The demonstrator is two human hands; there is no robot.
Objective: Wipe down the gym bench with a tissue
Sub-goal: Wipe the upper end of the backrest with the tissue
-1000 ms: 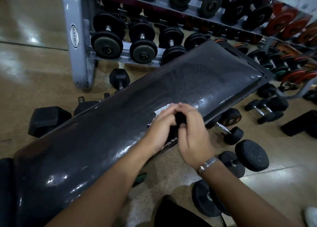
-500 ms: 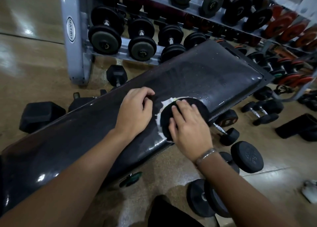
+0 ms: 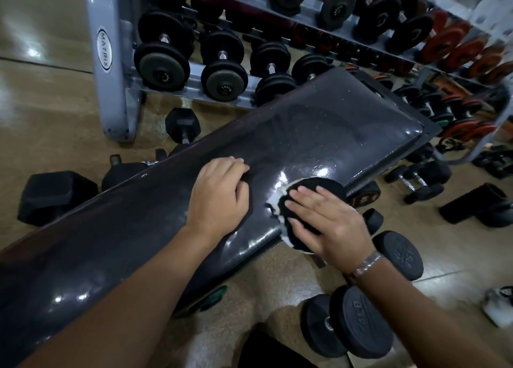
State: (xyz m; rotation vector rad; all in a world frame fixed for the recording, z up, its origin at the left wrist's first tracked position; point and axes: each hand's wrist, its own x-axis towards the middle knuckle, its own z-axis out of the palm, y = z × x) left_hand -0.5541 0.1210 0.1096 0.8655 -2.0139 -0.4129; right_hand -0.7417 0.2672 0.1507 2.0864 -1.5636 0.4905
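A long black padded bench (image 3: 319, 134) runs diagonally from lower left to upper right, its far part speckled with wet droplets. My right hand (image 3: 327, 226) presses flat on a round black pad (image 3: 319, 185) with torn white tissue (image 3: 273, 199) showing at its left rim. Pad and tissue sit at the bench's near edge and partly overhang it. My left hand (image 3: 219, 198) rests on the bench top to the left of the pad, fingers curled, with nothing in it. A metal bracelet is on my right wrist.
A grey dumbbell rack (image 3: 111, 62) full of black dumbbells stands just behind the bench. Loose dumbbells lie on the floor below my right arm (image 3: 358, 320) and at the right (image 3: 416, 181). A hex dumbbell (image 3: 181, 123) and a black block (image 3: 52, 195) lie to the left.
My hands were together on the pad; my left hand has since moved off to the left onto the bench. My right hand has flattened on the pad and slid it right, to the near edge.
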